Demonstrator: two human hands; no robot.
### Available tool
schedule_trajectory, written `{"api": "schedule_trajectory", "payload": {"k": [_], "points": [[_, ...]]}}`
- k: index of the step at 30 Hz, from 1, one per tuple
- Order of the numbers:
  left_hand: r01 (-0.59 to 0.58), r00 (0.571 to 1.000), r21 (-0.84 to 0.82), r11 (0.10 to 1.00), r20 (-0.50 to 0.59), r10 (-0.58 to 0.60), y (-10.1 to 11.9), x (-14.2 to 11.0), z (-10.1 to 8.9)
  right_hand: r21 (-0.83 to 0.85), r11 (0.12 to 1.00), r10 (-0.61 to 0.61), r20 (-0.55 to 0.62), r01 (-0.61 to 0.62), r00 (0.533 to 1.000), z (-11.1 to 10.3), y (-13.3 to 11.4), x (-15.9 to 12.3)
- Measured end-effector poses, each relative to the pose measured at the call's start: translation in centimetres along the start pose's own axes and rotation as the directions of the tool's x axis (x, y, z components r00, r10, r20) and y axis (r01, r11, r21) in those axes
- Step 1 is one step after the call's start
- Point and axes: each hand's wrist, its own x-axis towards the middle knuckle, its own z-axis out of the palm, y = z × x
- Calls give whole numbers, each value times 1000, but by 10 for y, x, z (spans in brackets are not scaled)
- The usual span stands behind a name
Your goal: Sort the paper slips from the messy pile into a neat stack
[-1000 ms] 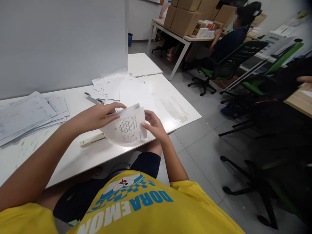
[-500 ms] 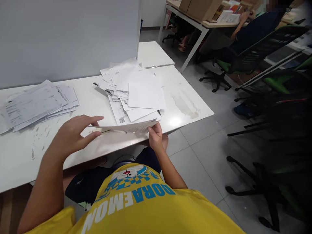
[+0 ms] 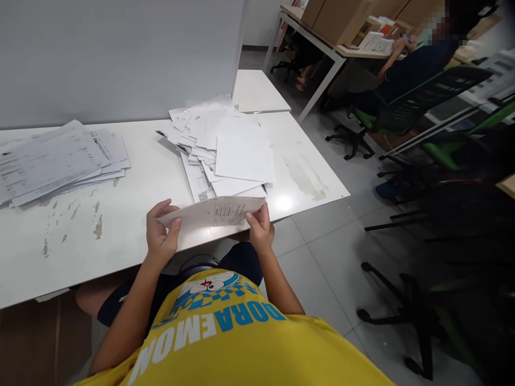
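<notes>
I hold a printed sheet of paper [image 3: 213, 212] with a table on it, almost flat above the near edge of the white table [image 3: 132, 214]. My left hand [image 3: 161, 236] pinches its left end, fingers closed on it. My right hand [image 3: 259, 230] grips its right end. Just beyond the sheet lies a loose heap of white papers [image 3: 225, 150]. My yellow shirt fills the bottom of the view.
A second stack of printed sheets [image 3: 56, 163] lies at the table's left. A grey partition [image 3: 120, 53] backs the table. To the right are office chairs [image 3: 402, 107], a seated person [image 3: 418, 59] at another desk with cardboard boxes [image 3: 333, 16], and tiled floor.
My left hand came back from hovering open and took the sheet's left end. The sheet went from curled upright to nearly flat and now tilts slightly towards me. The view shifted a little.
</notes>
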Motion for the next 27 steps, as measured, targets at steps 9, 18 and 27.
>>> {"api": "schedule_trajectory", "payload": {"k": [9,18,27], "points": [[1,1000,0,1000,-16,-1,-27,-15,-8,-224,973,78,100,-54,992,-15,-1,-5],[-57,991,239,969,132,26,-21,-7,-43,-331,890,381,166,-312,910,-56,-23,20],[-369,854,506,779,515,71,-29,-9,-32,-397,789,553,128,-468,824,-60,-20,29]]}}
